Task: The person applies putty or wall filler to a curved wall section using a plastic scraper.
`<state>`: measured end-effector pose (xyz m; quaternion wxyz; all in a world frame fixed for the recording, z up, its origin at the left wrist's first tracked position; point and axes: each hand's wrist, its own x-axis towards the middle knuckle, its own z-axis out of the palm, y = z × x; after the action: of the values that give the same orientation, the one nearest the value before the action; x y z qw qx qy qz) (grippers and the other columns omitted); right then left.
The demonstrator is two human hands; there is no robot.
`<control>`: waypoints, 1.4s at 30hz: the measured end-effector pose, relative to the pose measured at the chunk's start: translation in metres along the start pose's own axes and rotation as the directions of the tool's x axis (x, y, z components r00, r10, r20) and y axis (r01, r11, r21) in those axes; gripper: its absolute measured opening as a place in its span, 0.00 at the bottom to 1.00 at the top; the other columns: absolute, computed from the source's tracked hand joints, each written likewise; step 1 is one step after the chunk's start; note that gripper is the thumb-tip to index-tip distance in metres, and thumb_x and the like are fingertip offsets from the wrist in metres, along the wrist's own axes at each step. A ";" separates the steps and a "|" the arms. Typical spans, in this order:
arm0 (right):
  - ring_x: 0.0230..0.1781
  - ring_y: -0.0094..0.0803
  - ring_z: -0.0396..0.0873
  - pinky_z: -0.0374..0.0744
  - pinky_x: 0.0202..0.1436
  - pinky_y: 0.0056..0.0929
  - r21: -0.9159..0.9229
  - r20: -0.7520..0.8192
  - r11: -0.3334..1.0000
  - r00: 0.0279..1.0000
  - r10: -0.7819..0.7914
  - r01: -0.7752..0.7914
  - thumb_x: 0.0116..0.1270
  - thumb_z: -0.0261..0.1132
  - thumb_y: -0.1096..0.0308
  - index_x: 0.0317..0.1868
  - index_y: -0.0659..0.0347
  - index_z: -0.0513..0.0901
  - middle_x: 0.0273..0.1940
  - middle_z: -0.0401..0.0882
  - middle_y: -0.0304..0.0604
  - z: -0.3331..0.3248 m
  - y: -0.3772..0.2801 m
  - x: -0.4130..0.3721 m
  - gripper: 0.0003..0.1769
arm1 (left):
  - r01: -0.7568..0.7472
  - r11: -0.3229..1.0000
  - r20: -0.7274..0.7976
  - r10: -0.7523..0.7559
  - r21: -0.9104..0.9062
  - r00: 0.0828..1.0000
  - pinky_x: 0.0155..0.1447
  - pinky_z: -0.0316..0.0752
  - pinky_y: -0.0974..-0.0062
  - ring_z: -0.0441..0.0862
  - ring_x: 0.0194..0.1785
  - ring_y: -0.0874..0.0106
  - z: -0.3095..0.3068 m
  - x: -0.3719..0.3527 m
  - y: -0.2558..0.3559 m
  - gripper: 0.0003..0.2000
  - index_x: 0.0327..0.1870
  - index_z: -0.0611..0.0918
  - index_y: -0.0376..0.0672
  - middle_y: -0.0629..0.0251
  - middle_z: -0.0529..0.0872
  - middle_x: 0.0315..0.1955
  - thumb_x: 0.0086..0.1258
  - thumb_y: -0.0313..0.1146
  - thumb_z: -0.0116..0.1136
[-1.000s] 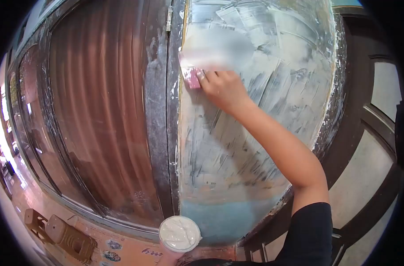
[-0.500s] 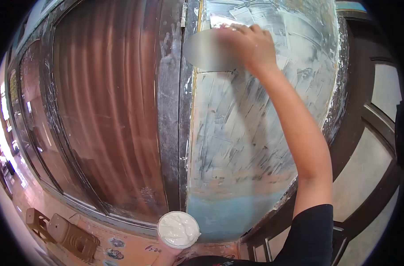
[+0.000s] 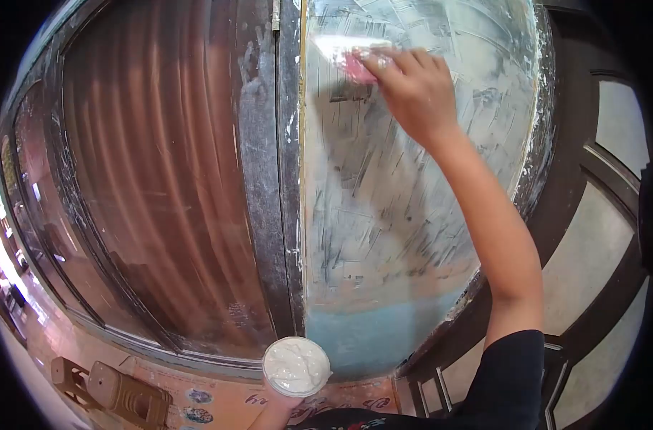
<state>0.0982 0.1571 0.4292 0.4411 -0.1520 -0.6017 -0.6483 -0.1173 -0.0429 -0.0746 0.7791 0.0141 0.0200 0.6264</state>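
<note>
My right hand is raised high, its fingers closed on a putty knife with a pink grip. The knife's pale, bright blade lies against the upper left part of a wall panel, near the wooden frame. White filler is smeared over much of that panel in streaks, with grey and brown patches showing through; its bottom is bare blue. Low in the view, my left hand holds up a round tub of white putty. Most of the left fingers are hidden under the tub.
To the left stands a glazed wooden frame with a brown curtain behind the glass. A dark panelled door is on the right. Brown plastic stools sit on the floor at lower left.
The view has shifted a little to the right. My right hand and the putty knife are slightly lower on the panel, and the knife's pink grip now shows clearly. The tub stays in my left hand.
</note>
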 end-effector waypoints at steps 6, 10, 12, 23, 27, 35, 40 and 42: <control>0.46 0.32 0.79 0.75 0.51 0.37 0.006 0.217 0.999 0.975 -0.040 0.040 0.59 0.65 0.69 0.46 0.45 0.86 0.48 0.83 0.31 0.017 -0.042 -0.032 0.14 | 0.093 0.975 0.096 -0.075 -0.202 0.993 0.76 0.52 0.29 0.63 0.77 0.46 0.002 0.005 -0.007 0.35 0.75 0.69 0.51 0.55 0.67 0.75 0.73 0.64 0.39; 0.45 0.29 0.77 0.70 0.54 0.41 0.160 0.288 0.984 0.949 -0.127 0.083 0.63 0.64 0.66 0.51 0.40 0.86 0.49 0.83 0.27 -0.023 -0.087 -0.100 0.17 | 0.116 0.952 0.127 -0.082 -0.284 0.988 0.75 0.54 0.31 0.63 0.76 0.46 0.001 -0.005 -0.003 0.36 0.74 0.69 0.50 0.55 0.68 0.74 0.72 0.65 0.40; 0.44 0.28 0.77 0.71 0.54 0.42 0.173 0.263 0.979 0.953 -0.150 0.106 0.63 0.65 0.63 0.49 0.40 0.85 0.45 0.82 0.26 -0.033 -0.084 -0.109 0.14 | -0.047 0.976 -0.033 0.056 0.210 0.998 0.76 0.55 0.32 0.64 0.76 0.46 -0.013 -0.001 0.001 0.37 0.75 0.69 0.50 0.55 0.68 0.74 0.72 0.65 0.40; 0.39 0.36 0.81 0.78 0.39 0.36 -0.082 0.191 0.993 0.976 0.102 -0.087 0.57 0.64 0.71 0.35 0.53 0.81 0.39 0.84 0.34 0.013 0.023 -0.014 0.05 | -0.001 0.991 0.036 -0.004 0.131 0.999 0.76 0.56 0.32 0.64 0.76 0.46 -0.016 0.025 0.011 0.37 0.75 0.68 0.51 0.54 0.68 0.74 0.72 0.66 0.40; 0.36 0.31 0.79 0.76 0.37 0.31 0.089 0.372 0.996 0.927 -0.041 0.009 0.55 0.67 0.69 0.40 0.53 0.84 0.35 0.79 0.33 -0.010 -0.064 -0.109 0.10 | 0.064 0.998 0.061 -0.062 -0.028 0.996 0.76 0.55 0.32 0.63 0.76 0.46 -0.025 0.036 0.015 0.38 0.75 0.67 0.51 0.54 0.67 0.74 0.71 0.66 0.41; 0.45 0.26 0.78 0.68 0.52 0.41 0.343 0.483 0.928 0.875 -0.041 -0.146 0.57 0.67 0.62 0.46 0.44 0.87 0.46 0.84 0.26 -0.089 -0.175 -0.247 0.14 | 0.046 0.986 -0.035 -0.041 0.159 0.999 0.76 0.50 0.26 0.61 0.77 0.45 -0.010 0.012 -0.001 0.37 0.76 0.67 0.52 0.54 0.65 0.76 0.71 0.66 0.40; 0.48 0.27 0.79 0.70 0.51 0.40 0.409 0.430 0.892 0.903 -0.002 -0.193 0.58 0.68 0.64 0.43 0.44 0.87 0.50 0.85 0.26 -0.102 -0.146 -0.206 0.12 | 0.046 0.997 0.044 -0.048 0.059 0.998 0.75 0.57 0.33 0.65 0.75 0.46 0.007 0.000 -0.006 0.34 0.74 0.70 0.49 0.53 0.69 0.73 0.73 0.62 0.41; 0.47 0.28 0.78 0.71 0.51 0.38 0.396 0.321 0.906 0.947 0.016 -0.150 0.59 0.67 0.64 0.43 0.43 0.86 0.52 0.84 0.27 -0.092 -0.118 -0.171 0.11 | 0.062 0.998 0.019 -0.062 0.017 0.998 0.75 0.56 0.32 0.65 0.75 0.45 0.004 0.000 -0.009 0.34 0.73 0.70 0.49 0.53 0.69 0.73 0.73 0.62 0.41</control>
<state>0.1360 0.1259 0.2073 0.3906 -0.1807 -0.7803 -0.4539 -0.1086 -0.0452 -0.0712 0.7981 0.0261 0.0182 0.6017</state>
